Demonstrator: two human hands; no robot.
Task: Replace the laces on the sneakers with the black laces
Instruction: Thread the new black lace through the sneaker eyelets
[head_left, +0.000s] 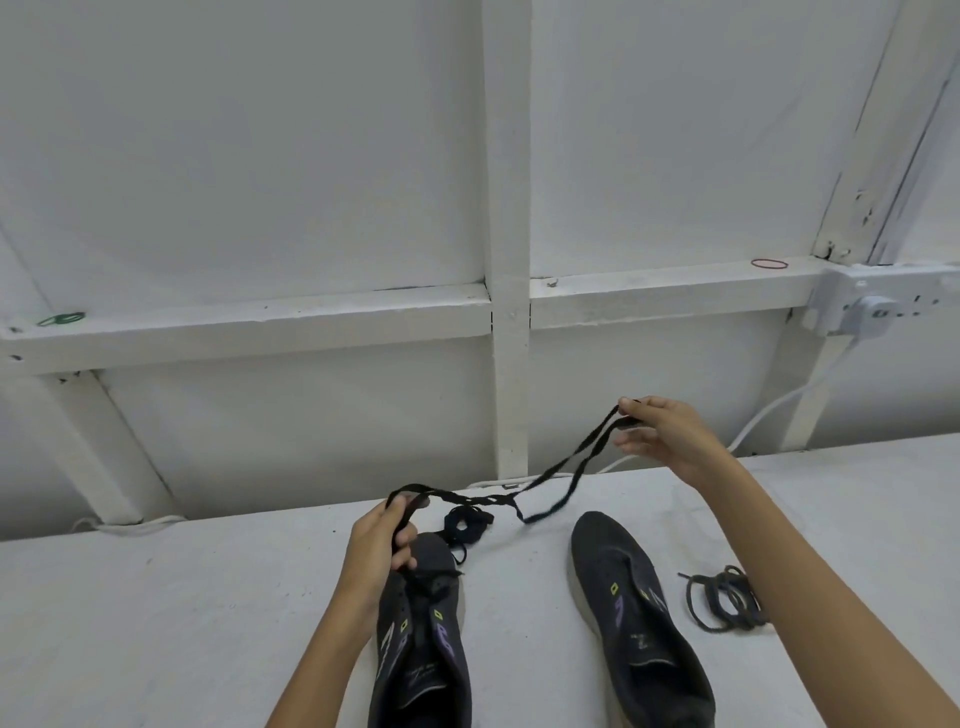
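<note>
The left hand (379, 540) is low, just over the toe end of the left sneaker (421, 649), with its forearm coming up from the bottom edge. Its fingers are curled round the black lace (571, 460) and its thumb presses the band against them. The right hand (670, 436) is raised higher and farther out, over the far edge of the table (156, 623), wrist bent and forearm slanting up from the lower right. Its thumb and forefinger pinch the far bend of the same lace while the other fingers hang loosely spread beneath. Between the two hands the lace runs doubled, twisted on itself near the left hand and then rising in two strands to the right one. One loose end drops from this span and hangs just above the table between the sneakers. From the left hand the lace also leads down to the front eyelets of the left sneaker, though whether it is threaded there cannot be told. Both dark sneakers lie on the table with toes pointing away, the right sneaker (639, 623) well apart from either hand and unlaced. A coiled black lace (465, 525) lies just beyond the left sneaker's toe, and a loose dark-grey lace (727, 597) is bundled beside the right sneaker, partly under the right forearm.
</note>
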